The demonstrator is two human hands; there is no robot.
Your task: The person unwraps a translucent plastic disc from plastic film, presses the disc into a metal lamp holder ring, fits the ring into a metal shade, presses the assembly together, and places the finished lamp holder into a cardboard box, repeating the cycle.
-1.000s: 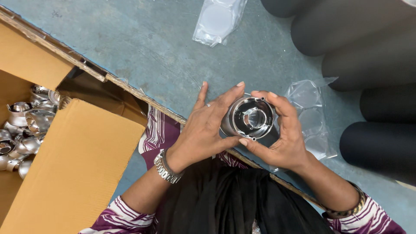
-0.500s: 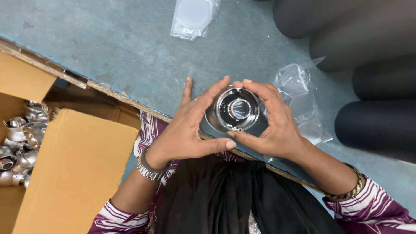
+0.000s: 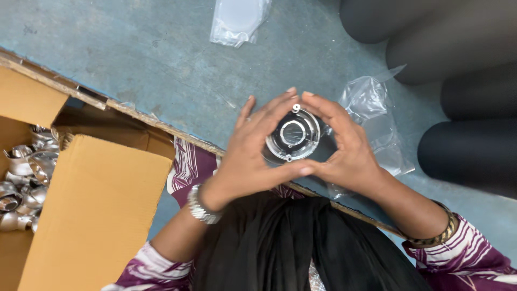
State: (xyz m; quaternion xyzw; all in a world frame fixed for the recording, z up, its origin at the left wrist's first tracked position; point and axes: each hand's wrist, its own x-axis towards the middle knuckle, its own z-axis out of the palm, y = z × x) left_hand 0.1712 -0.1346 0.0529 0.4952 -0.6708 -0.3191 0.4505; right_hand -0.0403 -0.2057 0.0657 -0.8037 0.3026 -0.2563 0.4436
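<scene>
A round shiny metal part (image 3: 293,134) with a ring-shaped middle and a clear rim is held between both hands above the blue table edge. My left hand (image 3: 250,156) cups it from the left, thumb under it and fingers over the top. From the right, my right hand (image 3: 344,148) wraps it, its fingertips meeting those of the left at the top. A metal watch sits on the left wrist and a gold bangle on the right.
An open cardboard box (image 3: 81,210) at the left holds several shiny metal parts (image 3: 24,178). Clear plastic bags lie on the blue table: one at the top (image 3: 237,21), one right of the hands (image 3: 377,118). Black cylinders (image 3: 458,91) fill the right side.
The part has been turned in my hands, and both hands have closed more fully around it, fingertips meeting at its top. The view has shifted slightly.
</scene>
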